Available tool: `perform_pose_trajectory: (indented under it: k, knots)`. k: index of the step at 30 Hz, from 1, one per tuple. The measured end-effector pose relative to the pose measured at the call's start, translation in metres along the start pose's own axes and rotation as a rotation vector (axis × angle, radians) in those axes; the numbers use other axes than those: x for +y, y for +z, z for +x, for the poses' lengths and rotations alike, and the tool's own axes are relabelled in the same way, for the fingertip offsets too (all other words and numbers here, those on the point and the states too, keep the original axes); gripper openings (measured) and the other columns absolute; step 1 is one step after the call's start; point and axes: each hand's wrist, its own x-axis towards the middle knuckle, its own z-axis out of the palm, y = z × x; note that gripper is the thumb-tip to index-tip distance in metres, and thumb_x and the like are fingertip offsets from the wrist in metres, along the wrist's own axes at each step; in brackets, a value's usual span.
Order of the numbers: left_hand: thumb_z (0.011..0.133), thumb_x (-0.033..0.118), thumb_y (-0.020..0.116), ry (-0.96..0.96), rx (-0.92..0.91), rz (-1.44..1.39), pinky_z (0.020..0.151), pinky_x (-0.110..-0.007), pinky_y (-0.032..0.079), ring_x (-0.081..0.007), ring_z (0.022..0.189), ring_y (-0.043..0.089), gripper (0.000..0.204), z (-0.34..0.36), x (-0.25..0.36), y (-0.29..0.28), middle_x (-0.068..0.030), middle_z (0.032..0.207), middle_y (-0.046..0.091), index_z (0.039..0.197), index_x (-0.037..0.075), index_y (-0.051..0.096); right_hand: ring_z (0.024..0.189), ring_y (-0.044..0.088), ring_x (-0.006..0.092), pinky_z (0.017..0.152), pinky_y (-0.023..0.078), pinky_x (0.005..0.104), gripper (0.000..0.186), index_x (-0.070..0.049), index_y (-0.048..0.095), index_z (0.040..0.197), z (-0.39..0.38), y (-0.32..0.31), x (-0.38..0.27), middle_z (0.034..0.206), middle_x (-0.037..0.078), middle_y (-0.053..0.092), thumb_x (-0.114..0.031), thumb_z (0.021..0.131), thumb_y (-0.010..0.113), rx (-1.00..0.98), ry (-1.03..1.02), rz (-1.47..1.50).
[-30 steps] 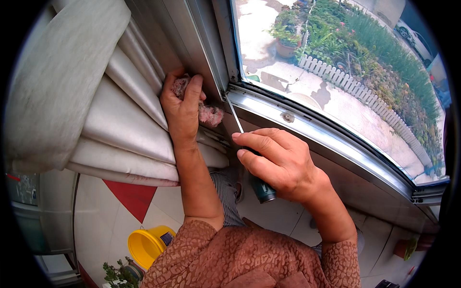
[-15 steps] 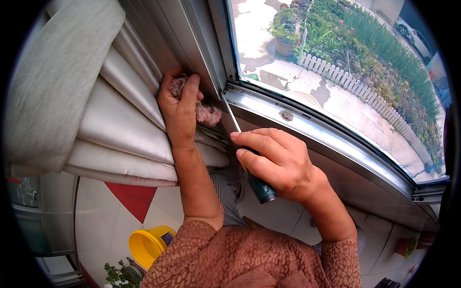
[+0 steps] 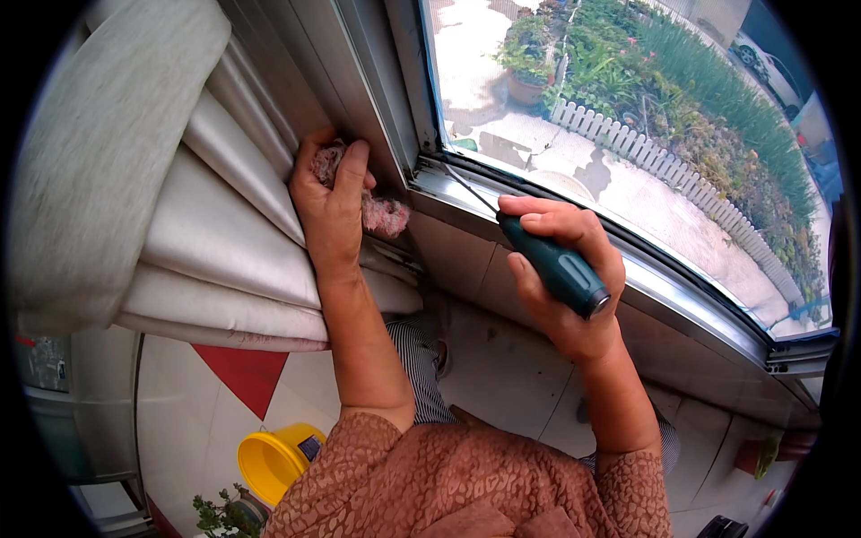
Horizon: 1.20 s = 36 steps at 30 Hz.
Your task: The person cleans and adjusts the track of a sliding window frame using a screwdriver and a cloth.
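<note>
A screwdriver point(image 3: 558, 269) with a dark green handle lies in the closed grip of my right hand point(image 3: 578, 247). Its thin shaft points up and left, the tip at the lower corner of the window frame point(image 3: 484, 193), by the dark seal under the glass. My left hand point(image 3: 332, 211) is wrapped around a crumpled pink and white cloth point(image 3: 386, 215), part of which hangs out beside the fingers. That hand rests against the metal side frame point(image 3: 345, 99), next to the pale curtain point(image 3: 233, 206).
Below on the tiled floor stands a yellow bucket point(image 3: 271, 462), with a green potted plant point(image 3: 229, 513) near it. Beyond the window glass are a white picket fence point(image 3: 664, 161) and garden plants. A reddish flowerpot point(image 3: 752, 457) sits at the lower right.
My right hand has moved up and right with the screwdriver, whose shaft now slants toward the glass edge and whose handle shows more fully. My left hand stays nearly in place.
</note>
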Motion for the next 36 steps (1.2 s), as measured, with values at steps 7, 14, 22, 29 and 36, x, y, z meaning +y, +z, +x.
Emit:
perform_pose_trajectory:
  k: [7, 14, 22, 29, 36]
  knots:
    - [0.091, 0.008, 0.068, 0.017, 0.016, 0.008, 0.059, -0.021, 0.045, -0.0067, 0.062, 0.053, 0.022, 0.0, -0.002, 0.0, -0.0004, 0.08, 0.061, 0.111, -0.001, 0.063, 0.101, 0.062, 0.0116, 0.092, 0.049, 0.0271, 0.028, -0.001, 0.061, 0.109, 0.016, -0.005, -0.003, 0.111, 0.008, 0.069, 0.003, 0.083, 0.07, 0.054, 0.391, 0.239]
    - [0.091, 0.005, 0.067, 0.03, 0.03, -0.002, 0.061, -0.021, 0.044, -0.0068, 0.063, 0.052, 0.021, -0.001, -0.004, -0.001, -0.0011, 0.08, 0.061, 0.11, -0.002, 0.062, 0.087, 0.06, 0.0075, 0.078, 0.049, 0.0235, 0.025, -0.001, 0.062, 0.104, 0.027, -0.006, 0.003, 0.099, 0.005, 0.069, -0.006, 0.084, 0.077, 0.069, 0.525, 0.298]
    - [0.096, 0.009, 0.065, 0.058, 0.023, 0.023, 0.06, -0.021, 0.04, -0.0063, 0.065, 0.049, 0.024, -0.001, -0.003, 0.002, -0.0009, 0.078, 0.058, 0.117, -0.002, 0.061, 0.074, 0.058, 0.0072, 0.068, 0.049, 0.0234, 0.025, -0.003, 0.063, 0.097, 0.028, 0.011, 0.007, 0.082, 0.004, 0.067, -0.009, 0.081, 0.081, 0.119, 0.428, 0.108]
    - [0.096, 0.012, 0.065, 0.073, 0.021, 0.043, 0.059, -0.02, 0.04, -0.006, 0.065, 0.049, 0.026, -0.001, -0.003, 0.002, -0.0009, 0.08, 0.059, 0.118, -0.003, 0.061, 0.069, 0.055, 0.0046, 0.062, 0.047, 0.0227, 0.022, -0.003, 0.062, 0.094, 0.028, 0.018, 0.011, 0.075, 0.002, 0.064, -0.008, 0.082, 0.08, 0.231, 0.458, 0.2]
    - [0.094, 0.008, 0.066, 0.058, 0.028, 0.011, 0.061, -0.021, 0.042, -0.0063, 0.065, 0.049, 0.023, 0.001, -0.003, 0.002, -0.001, 0.08, 0.06, 0.114, -0.001, 0.061, 0.066, 0.054, 0.0043, 0.06, 0.046, 0.0221, 0.019, -0.003, 0.061, 0.09, 0.031, 0.018, 0.012, 0.072, 0.001, 0.063, -0.007, 0.083, 0.079, 0.204, 0.432, 0.152]
